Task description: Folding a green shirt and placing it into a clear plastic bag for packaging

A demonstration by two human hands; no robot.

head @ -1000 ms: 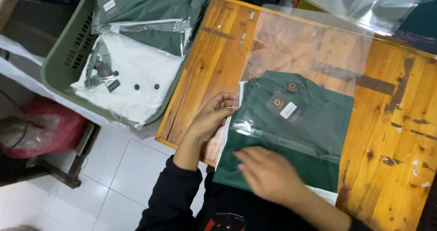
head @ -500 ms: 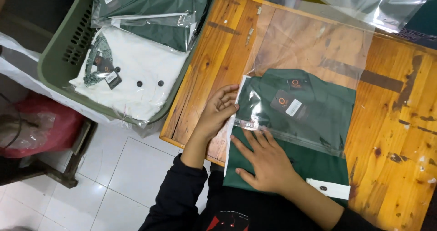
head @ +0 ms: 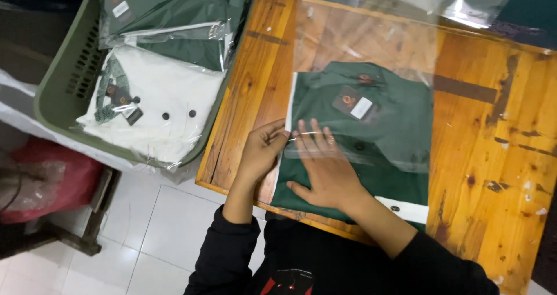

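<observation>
At the far left a green basket (head: 64, 92) holds bagged shirts, a white one (head: 156, 112) lying on top beside packed green ones (head: 174, 16). On the wooden bench (head: 493, 155) the left hand (head: 261, 153) has its fingers (head: 275, 133) pinched on the open edge of the clear plastic bag (head: 371, 80). Just beside it the right hand (head: 328, 167) lies flat, fingers spread and pressed on the folded green shirt (head: 377, 126), which sits mid-bench with its lower part outside the bag. Compared with a second ago, the shirt has gone deeper into the bag, its collar and tag now under the film, and the right hand has moved up onto the bag's mouth. By that, the bagging looks well under way.
</observation>
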